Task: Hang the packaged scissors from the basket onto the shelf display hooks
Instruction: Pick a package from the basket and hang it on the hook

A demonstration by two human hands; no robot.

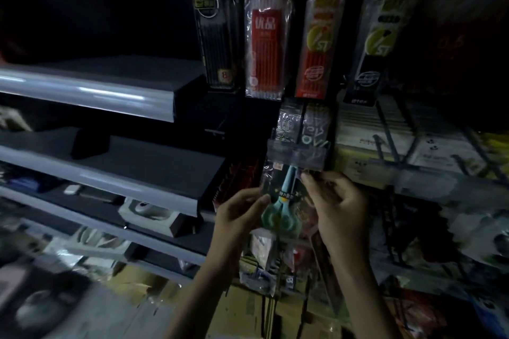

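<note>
You hold the scissors pack (pixel 275 187) in both hands. It is up flat in front of the shelves, just under the clear plastic tag (pixel 298 155) at the front of a hook. Your left hand (pixel 238 210) grips the pack's left edge, with the thumb on the front by the green handles. Your right hand (pixel 337 201) pinches the right edge higher up, fingertips near the top of the pack.

The pack looks light. It is a thin card with a shiny clear cover, so it will likely bend, and it may slip if you squeeze only the plastic. The scissors inside are the hard, heavier part. They sit low, so the pack should hang straight down by itself.

Hold it by the card edges near the top, as you do now, not by the clear cover over the scissors. That keeps the hanging hole steady and aimed at the hook.

The picture is dark and blurry here, and the top of the pack seems to sit behind the tag. So I cannot tell if the hole is on the hook yet.

Pencil packs (pixel 265 44) hang on the hooks above.
</note>
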